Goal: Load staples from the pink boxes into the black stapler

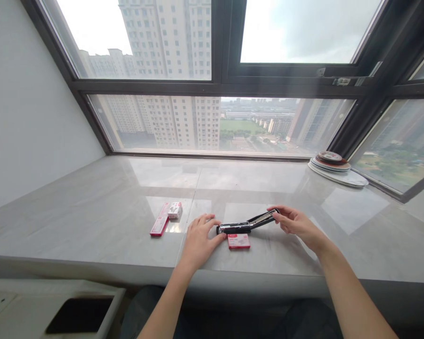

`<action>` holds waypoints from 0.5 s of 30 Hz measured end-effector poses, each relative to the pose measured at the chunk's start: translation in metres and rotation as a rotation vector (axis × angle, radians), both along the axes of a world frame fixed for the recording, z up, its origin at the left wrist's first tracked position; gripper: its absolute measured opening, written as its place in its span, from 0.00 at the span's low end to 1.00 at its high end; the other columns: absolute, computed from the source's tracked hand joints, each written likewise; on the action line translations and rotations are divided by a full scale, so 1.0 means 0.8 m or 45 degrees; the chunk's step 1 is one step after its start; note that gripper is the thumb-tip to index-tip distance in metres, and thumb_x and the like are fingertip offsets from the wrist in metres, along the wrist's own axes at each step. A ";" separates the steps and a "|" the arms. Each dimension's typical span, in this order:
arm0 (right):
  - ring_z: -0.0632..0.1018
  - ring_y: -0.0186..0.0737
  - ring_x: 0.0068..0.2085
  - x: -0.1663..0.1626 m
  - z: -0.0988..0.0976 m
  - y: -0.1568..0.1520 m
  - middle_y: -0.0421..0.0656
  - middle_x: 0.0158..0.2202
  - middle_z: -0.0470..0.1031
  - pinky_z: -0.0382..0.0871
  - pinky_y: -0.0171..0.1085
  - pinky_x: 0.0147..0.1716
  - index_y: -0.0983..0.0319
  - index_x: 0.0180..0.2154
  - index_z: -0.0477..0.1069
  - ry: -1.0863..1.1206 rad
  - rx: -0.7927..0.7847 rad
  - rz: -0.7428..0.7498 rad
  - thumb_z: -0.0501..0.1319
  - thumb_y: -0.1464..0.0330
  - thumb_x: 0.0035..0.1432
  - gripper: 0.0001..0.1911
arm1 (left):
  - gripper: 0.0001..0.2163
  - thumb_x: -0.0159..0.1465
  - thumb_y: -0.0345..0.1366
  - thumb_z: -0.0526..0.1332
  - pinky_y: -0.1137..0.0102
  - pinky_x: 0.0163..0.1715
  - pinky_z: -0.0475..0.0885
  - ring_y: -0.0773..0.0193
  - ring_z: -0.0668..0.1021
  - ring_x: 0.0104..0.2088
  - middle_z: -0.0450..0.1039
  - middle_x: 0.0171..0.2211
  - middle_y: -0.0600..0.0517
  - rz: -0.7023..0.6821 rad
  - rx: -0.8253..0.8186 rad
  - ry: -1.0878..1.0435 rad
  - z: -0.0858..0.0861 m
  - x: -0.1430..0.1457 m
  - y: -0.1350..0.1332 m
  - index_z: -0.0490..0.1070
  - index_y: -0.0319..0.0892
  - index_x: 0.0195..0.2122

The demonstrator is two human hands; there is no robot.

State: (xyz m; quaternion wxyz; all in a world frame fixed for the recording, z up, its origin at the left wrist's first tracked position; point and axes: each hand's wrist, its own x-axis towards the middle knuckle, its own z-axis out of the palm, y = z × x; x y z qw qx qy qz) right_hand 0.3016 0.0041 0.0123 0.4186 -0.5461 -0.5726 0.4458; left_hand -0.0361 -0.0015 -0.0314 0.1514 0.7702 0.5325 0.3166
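Observation:
A black stapler (235,229) lies on the grey stone sill, swung wide apart at its hinge so that its metal inside shows. My left hand (199,239) has its thumb and fingers closed around the stapler's left end. At the other end, my right hand (297,226) pinches the tip of the raised arm between thumb and fingers. Just in front of the stapler lies a small red and white box (239,241), close to my left thumb. Whether any staples sit in the stapler is too small to make out.
To the left on the sill (102,226) are a long pink and white box (159,220) and a small white box (175,210) touching it. Stacked round plates or mats (339,176) stand at the back right corner. The window frame (205,88) bounds the back.

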 end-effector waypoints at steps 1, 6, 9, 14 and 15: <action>0.63 0.30 0.23 -0.009 0.008 0.009 0.37 0.26 0.68 0.57 0.33 0.23 0.61 0.50 0.77 -0.012 0.058 0.035 0.69 0.44 0.53 0.33 | 0.11 0.66 0.46 0.67 0.54 0.64 0.63 0.51 0.66 0.65 0.69 0.62 0.55 0.000 -0.001 0.000 0.000 0.000 0.000 0.76 0.56 0.49; 0.66 0.32 0.25 -0.077 0.028 0.037 0.38 0.26 0.69 0.58 0.34 0.25 0.61 0.41 0.77 -0.135 0.269 0.231 0.70 0.46 0.53 0.27 | 0.12 0.66 0.46 0.67 0.53 0.63 0.63 0.51 0.67 0.65 0.69 0.62 0.55 0.002 0.002 0.005 -0.002 -0.001 0.001 0.76 0.56 0.49; 0.62 0.32 0.25 -0.121 0.024 0.042 0.34 0.22 0.63 0.54 0.34 0.25 0.60 0.37 0.77 -0.350 0.417 0.311 0.71 0.47 0.53 0.23 | 0.12 0.65 0.46 0.67 0.53 0.63 0.63 0.51 0.68 0.64 0.69 0.62 0.55 0.002 0.014 0.005 -0.003 0.000 0.002 0.76 0.57 0.50; 0.68 0.35 0.30 -0.164 0.023 0.042 0.37 0.27 0.71 0.56 0.34 0.29 0.59 0.35 0.79 -0.763 0.568 0.470 0.71 0.53 0.56 0.15 | 0.12 0.65 0.45 0.68 0.52 0.63 0.64 0.50 0.68 0.64 0.70 0.62 0.54 0.004 0.022 0.012 -0.005 -0.001 0.002 0.77 0.56 0.49; 0.70 0.36 0.32 -0.164 0.025 0.042 0.38 0.29 0.73 0.56 0.35 0.30 0.58 0.36 0.80 -0.822 0.579 0.494 0.70 0.54 0.56 0.14 | 0.11 0.65 0.45 0.68 0.52 0.62 0.64 0.50 0.68 0.63 0.70 0.62 0.54 0.002 0.023 0.014 -0.005 -0.001 0.003 0.77 0.55 0.48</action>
